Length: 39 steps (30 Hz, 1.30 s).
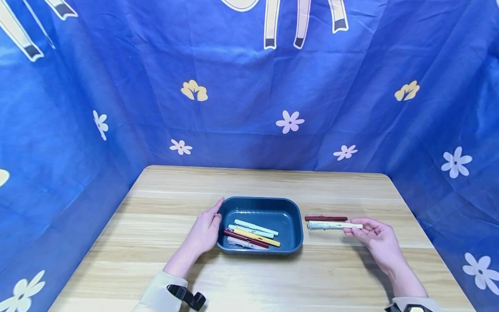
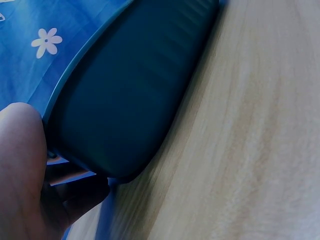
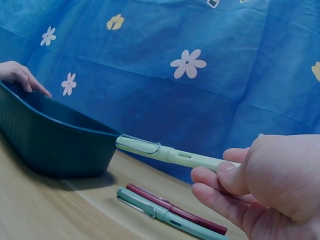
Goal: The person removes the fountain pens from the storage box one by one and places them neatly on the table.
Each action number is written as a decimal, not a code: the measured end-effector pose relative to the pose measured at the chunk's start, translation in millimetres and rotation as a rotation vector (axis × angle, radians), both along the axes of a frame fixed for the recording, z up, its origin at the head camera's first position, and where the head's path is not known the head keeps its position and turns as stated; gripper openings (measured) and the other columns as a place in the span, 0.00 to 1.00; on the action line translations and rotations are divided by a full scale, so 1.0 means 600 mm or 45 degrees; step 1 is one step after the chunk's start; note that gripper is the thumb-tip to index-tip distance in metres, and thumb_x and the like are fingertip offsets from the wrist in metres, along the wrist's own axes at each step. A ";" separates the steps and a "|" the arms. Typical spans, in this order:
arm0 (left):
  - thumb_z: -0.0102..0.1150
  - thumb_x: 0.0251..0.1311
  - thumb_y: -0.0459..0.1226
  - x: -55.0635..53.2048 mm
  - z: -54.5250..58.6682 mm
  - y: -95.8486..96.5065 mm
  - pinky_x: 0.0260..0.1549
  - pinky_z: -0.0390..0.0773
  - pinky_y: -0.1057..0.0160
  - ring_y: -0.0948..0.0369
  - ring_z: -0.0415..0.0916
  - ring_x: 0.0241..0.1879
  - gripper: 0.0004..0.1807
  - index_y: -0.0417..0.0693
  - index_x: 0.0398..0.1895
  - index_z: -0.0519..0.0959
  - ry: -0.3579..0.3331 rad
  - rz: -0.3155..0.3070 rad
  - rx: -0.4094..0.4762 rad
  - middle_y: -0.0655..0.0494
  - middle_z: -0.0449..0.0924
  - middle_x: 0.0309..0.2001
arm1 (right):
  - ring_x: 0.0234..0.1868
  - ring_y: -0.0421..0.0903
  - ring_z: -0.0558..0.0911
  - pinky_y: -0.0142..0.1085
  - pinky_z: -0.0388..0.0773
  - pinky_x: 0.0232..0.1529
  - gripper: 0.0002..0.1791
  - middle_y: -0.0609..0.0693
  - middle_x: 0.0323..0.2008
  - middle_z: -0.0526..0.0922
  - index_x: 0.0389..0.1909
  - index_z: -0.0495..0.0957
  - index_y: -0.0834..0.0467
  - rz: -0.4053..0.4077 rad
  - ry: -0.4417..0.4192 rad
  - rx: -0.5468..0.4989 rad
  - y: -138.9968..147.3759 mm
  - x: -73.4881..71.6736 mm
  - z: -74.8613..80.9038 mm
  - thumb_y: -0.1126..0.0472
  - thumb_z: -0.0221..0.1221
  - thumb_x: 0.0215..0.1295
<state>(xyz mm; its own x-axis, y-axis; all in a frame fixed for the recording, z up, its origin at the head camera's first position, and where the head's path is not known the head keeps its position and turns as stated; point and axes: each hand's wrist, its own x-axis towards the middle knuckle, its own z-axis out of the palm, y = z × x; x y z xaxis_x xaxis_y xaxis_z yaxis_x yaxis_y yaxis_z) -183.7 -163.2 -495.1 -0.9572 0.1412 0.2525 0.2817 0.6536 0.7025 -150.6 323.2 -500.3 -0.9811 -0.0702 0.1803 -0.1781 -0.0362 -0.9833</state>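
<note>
My right hand (image 1: 376, 238) pinches one end of a pale green fountain pen (image 3: 170, 156) between thumb and fingers, holding it above the table. Under it on the wood lie a darker green pen (image 3: 160, 214) and a dark red pen (image 1: 325, 218), side by side. A dark teal bin (image 1: 290, 234) stands to their left. My left hand (image 1: 204, 229) grips the bin's left end, with fingers along its outer wall. Inside the bin are a yellow pen (image 1: 263, 239), a dark red pen (image 1: 243, 238), a whitish pen (image 1: 245, 244) and pale green pens (image 1: 255, 227).
The light wooden table (image 1: 175, 182) has its back edge against a blue patterned cloth (image 1: 241, 143), which also hangs on the left and right sides. A black strap (image 1: 181, 292) with a small device sits on the left sleeve.
</note>
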 end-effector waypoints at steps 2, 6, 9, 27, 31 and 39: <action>0.42 0.74 0.35 0.000 -0.001 0.000 0.66 0.63 0.48 0.50 0.66 0.65 0.27 0.51 0.75 0.60 0.005 -0.001 -0.003 0.42 0.68 0.66 | 0.39 0.55 0.87 0.39 0.81 0.48 0.21 0.66 0.39 0.85 0.53 0.67 0.84 -0.006 -0.022 0.021 0.001 -0.001 -0.004 0.74 0.59 0.64; 0.42 0.73 0.35 -0.001 -0.002 -0.001 0.66 0.63 0.48 0.50 0.66 0.65 0.27 0.50 0.75 0.61 0.015 -0.001 -0.006 0.42 0.68 0.66 | 0.41 0.61 0.85 0.40 0.81 0.48 0.21 0.68 0.39 0.84 0.53 0.68 0.83 0.005 -0.049 0.065 0.002 -0.002 -0.012 0.72 0.59 0.65; 0.42 0.73 0.35 -0.001 -0.002 -0.001 0.66 0.63 0.48 0.50 0.65 0.66 0.27 0.50 0.75 0.61 0.016 -0.002 -0.006 0.42 0.67 0.66 | 0.42 0.63 0.84 0.41 0.81 0.48 0.21 0.68 0.39 0.84 0.53 0.69 0.82 0.024 -0.058 0.100 0.004 -0.003 -0.018 0.70 0.60 0.65; 0.42 0.74 0.35 -0.003 0.001 -0.002 0.65 0.64 0.48 0.50 0.66 0.65 0.27 0.50 0.75 0.60 0.013 -0.006 -0.014 0.42 0.68 0.65 | 0.42 0.62 0.85 0.45 0.81 0.47 0.18 0.70 0.40 0.83 0.51 0.71 0.80 0.051 -0.132 0.077 0.006 -0.006 -0.042 0.72 0.59 0.65; 0.42 0.73 0.35 -0.004 0.003 -0.003 0.65 0.64 0.48 0.50 0.66 0.65 0.27 0.50 0.75 0.61 0.011 -0.007 -0.015 0.41 0.69 0.65 | 0.42 0.61 0.85 0.46 0.81 0.47 0.18 0.71 0.41 0.82 0.51 0.71 0.81 0.059 -0.141 0.092 0.005 -0.006 -0.041 0.73 0.58 0.66; 0.42 0.73 0.35 -0.002 0.008 -0.003 0.65 0.65 0.48 0.50 0.67 0.65 0.27 0.49 0.75 0.61 -0.004 -0.005 -0.023 0.41 0.69 0.65 | 0.43 0.59 0.85 0.46 0.81 0.47 0.17 0.70 0.43 0.82 0.51 0.72 0.80 0.067 -0.157 0.121 0.005 -0.005 -0.036 0.73 0.58 0.66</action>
